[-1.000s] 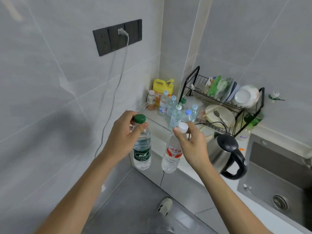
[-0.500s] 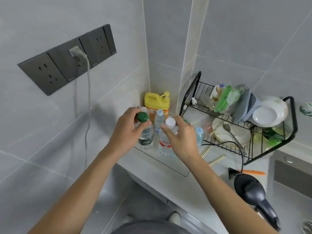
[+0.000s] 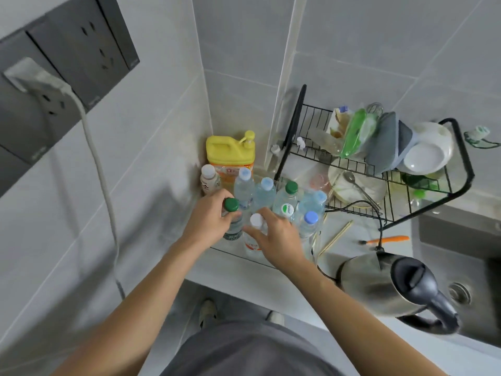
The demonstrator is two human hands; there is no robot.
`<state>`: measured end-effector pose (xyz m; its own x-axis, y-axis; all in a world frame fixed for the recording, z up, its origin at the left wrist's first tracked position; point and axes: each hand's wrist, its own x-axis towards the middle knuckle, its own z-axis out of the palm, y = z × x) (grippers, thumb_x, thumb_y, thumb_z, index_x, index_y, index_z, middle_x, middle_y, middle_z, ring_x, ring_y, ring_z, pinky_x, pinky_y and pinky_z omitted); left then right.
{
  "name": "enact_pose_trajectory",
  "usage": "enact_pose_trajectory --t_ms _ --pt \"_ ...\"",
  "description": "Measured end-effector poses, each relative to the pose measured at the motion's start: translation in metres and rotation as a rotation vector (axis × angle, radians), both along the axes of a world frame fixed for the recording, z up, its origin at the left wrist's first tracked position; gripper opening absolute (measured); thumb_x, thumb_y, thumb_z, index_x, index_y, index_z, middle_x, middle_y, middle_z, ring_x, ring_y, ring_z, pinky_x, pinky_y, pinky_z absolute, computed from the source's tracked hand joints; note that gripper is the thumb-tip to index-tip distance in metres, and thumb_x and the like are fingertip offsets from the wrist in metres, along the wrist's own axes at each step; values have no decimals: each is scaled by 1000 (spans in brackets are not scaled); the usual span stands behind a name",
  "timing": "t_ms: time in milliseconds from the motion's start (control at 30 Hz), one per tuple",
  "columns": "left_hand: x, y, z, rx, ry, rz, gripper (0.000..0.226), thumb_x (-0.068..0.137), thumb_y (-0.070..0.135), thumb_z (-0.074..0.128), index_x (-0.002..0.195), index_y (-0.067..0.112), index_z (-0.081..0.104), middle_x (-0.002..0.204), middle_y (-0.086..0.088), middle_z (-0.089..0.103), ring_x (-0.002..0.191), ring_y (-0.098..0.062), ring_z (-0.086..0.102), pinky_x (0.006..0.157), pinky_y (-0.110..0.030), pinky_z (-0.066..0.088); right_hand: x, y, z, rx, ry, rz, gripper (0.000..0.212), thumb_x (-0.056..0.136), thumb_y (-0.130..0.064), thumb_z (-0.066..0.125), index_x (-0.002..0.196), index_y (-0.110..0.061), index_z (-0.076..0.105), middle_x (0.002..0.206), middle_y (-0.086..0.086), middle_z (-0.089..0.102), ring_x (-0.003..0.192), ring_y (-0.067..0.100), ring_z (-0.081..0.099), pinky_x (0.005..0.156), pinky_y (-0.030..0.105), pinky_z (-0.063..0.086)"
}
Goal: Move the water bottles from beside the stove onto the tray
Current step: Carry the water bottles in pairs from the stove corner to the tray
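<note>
Grey wall tiles and a dark socket panel (image 3: 65, 69) back the white counter where your left hand (image 3: 208, 223) grips the green-capped bottle (image 3: 231, 221) on the clear tray (image 3: 238, 255). Just beside it, your right hand (image 3: 276, 240) holds the white-capped bottle (image 3: 254, 234), with the kettle (image 3: 393, 286) farther right.

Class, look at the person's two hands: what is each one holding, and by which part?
The left hand grips the green-capped water bottle by its neck; the right hand holds the white-capped water bottle just below its cap.
</note>
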<state>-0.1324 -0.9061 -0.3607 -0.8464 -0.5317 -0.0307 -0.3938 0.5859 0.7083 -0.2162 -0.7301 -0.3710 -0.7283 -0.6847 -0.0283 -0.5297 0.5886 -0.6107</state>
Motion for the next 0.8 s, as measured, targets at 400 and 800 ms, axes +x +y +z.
enact_pose_trajectory --t_ms 400,800 --pt "1 -17 -23 -107 -129 -136 24 92 24 78 105 14 61 105 -2 56 94 -22 55 68 -22 30 2 -10 -8 120 174 56 31 94 -40 74 112 -19 62 109 0 67 98 28 64 68 38 53" --pt "7 -10 -21 -356 -143 -149 32 96 38 69 96 24 40 76 2 58 73 -30 64 55 -34 35 -24 -24 20 431 296 224 39 99 -52 63 115 -18 58 109 7 71 102 36 68 72 37 41"
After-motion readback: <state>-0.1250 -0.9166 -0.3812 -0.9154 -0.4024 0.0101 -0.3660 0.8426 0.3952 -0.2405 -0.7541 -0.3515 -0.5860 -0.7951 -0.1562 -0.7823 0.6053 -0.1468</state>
